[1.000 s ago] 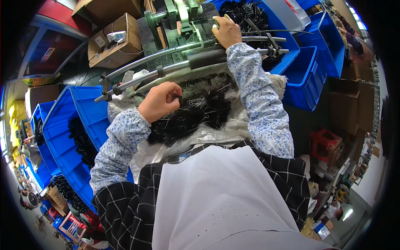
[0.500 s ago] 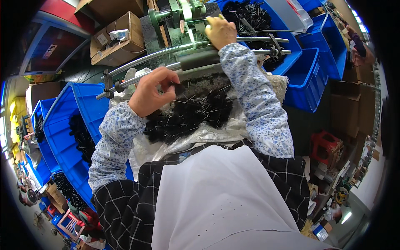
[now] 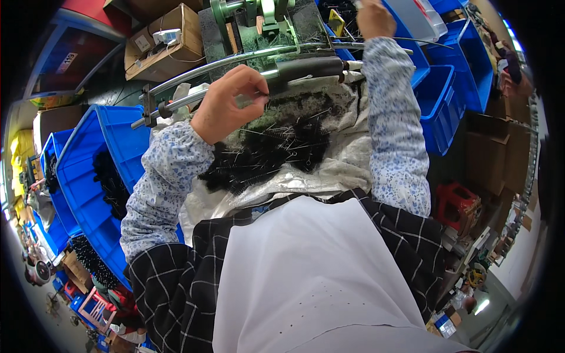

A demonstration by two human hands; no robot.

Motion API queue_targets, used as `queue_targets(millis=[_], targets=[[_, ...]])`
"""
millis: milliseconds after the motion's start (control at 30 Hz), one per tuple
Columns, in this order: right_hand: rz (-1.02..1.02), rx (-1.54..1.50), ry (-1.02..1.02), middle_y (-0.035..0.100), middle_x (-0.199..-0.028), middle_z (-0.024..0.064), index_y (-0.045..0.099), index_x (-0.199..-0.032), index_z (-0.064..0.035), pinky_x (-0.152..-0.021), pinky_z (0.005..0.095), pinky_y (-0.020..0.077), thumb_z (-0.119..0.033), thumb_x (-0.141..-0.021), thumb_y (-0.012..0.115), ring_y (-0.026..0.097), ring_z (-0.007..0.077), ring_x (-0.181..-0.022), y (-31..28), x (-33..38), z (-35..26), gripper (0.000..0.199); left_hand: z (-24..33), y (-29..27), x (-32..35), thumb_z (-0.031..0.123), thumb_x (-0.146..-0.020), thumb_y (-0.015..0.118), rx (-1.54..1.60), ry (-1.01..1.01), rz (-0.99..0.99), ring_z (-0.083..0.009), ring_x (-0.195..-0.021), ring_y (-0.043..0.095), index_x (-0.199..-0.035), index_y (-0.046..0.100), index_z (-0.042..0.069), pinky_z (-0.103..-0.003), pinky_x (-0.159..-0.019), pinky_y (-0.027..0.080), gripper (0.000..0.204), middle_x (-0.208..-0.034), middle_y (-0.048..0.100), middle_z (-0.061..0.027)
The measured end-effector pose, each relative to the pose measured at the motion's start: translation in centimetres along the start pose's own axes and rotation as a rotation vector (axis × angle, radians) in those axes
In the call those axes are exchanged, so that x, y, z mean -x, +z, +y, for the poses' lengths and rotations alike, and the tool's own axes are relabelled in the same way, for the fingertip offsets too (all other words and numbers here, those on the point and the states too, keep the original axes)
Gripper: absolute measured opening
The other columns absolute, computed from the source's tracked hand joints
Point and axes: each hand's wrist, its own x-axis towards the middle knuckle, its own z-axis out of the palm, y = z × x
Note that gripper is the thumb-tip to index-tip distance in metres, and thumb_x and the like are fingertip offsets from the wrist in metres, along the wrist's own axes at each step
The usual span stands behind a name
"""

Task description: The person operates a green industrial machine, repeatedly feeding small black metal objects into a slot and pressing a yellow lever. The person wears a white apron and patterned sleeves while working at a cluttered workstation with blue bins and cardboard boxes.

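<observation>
Bench and lap, seen from above. My left hand (image 3: 231,105) is raised beside the two long, polished silver metal rails (image 3: 235,61), thumb and forefinger tips pinched together on a small dark piece (image 3: 264,97), most of which my fingers hide. My right hand (image 3: 376,20) is at the upper edge of the view, over the deep blue plastic bin (image 3: 406,25) of dark, wire-stemmed pieces; its fingertips are partly cut off, so I cannot tell whether it grips anything. Below my left hand, the tangled heap of black-bristled brushes with thin metal wire stems (image 3: 271,150) lies on the crumpled, whitish plastic sheet (image 3: 347,170) across my lap. Ahead stands the green-lit metal machine (image 3: 269,26).

Likely faults: interlocked stems could bring several brushes up together when one is lifted; a slack pinch could drop the small piece into the heap; my floral sleeve (image 3: 397,117) could snag on a rail end; and a shift of my knees could tip brushes off the sheet.
</observation>
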Motion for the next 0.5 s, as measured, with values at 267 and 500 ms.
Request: queue_targets(millis=[267,500], targets=[[-0.910,-0.806,-0.233,0.063,-0.099,0.0145,0.057,-0.113,-0.0075,-0.080,0.0327,0.0478,-0.027,-0.084,0.060,0.062,0.0273,-0.088,-8.8,8.4,-9.8,0.036,-0.2,2.7,-2.2,-0.009,-0.077,0.056,0.046,0.021,0.207,-0.0093,-0.086,0.056,-0.094,0.052,-0.001,-0.024,-0.083,0.047,0.020,-0.093,0.049,-0.0030],[-0.129,-0.036,-0.179,0.064,-0.082,0.0073,0.067,-0.095,-0.0143,-0.071,0.0353,0.0498,-0.017,-0.082,0.055,0.063,0.0223,-0.080,-0.9,5.1,-8.0,0.018,-1.6,3.3,0.6,0.009,-0.076,0.065,-0.531,-0.067,-0.301,-0.0272,-0.090,0.059,-0.116,0.047,0.006,-0.036,-0.079,0.049,0.044,-0.107,0.053,-0.0127]])
